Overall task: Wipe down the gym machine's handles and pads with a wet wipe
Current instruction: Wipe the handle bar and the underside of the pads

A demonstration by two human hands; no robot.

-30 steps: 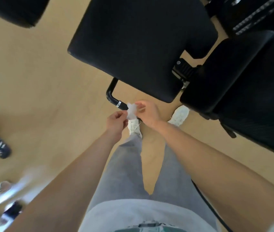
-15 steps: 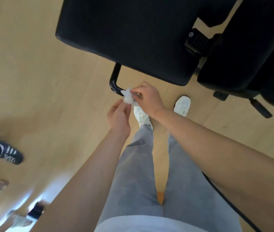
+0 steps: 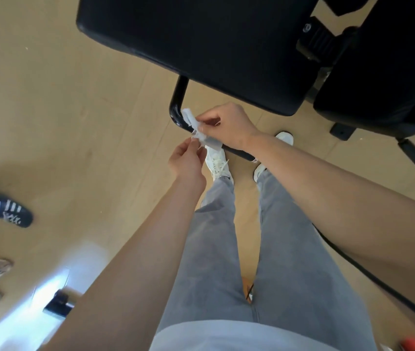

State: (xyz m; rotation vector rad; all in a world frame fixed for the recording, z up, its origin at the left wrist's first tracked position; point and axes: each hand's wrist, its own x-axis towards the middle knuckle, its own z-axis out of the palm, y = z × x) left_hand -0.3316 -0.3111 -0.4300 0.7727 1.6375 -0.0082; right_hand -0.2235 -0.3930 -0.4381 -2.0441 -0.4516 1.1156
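Since a second ago the thin white wet wipe [image 3: 193, 123] has been drawn out from a bunched wad into a crumpled, damp-looking strip, and my left hand [image 3: 187, 160] has dropped a little below my right hand [image 3: 229, 125]. Both hands grip the strip. My right thumb and forefinger pinch it near the middle, and my left fingertips nip it just below that. The upper end is wrinkled and opaque. The lower end looks thinner and greyish where it lies across the glossy black bent metal tube handle [image 3: 176, 107]; I cannot tell whether it touches the tube.

That tube comes down from under the broad black padded seat pad [image 3: 201, 34], curves in a smooth elbow just left of the wipe, and runs on under my right wrist. The pad is matte and finely grained with rounded corners, and its near edge hangs close above my right knuckles. A second black cushion [image 3: 378, 72] sits at the right.

Left of the tube the pale wooden floor [image 3: 62, 97] is open. My white laced trainers [image 3: 216, 160] stand below the tube. Another person's dark striped shoe [image 3: 14, 211] is well apart, by the floor's left edge.
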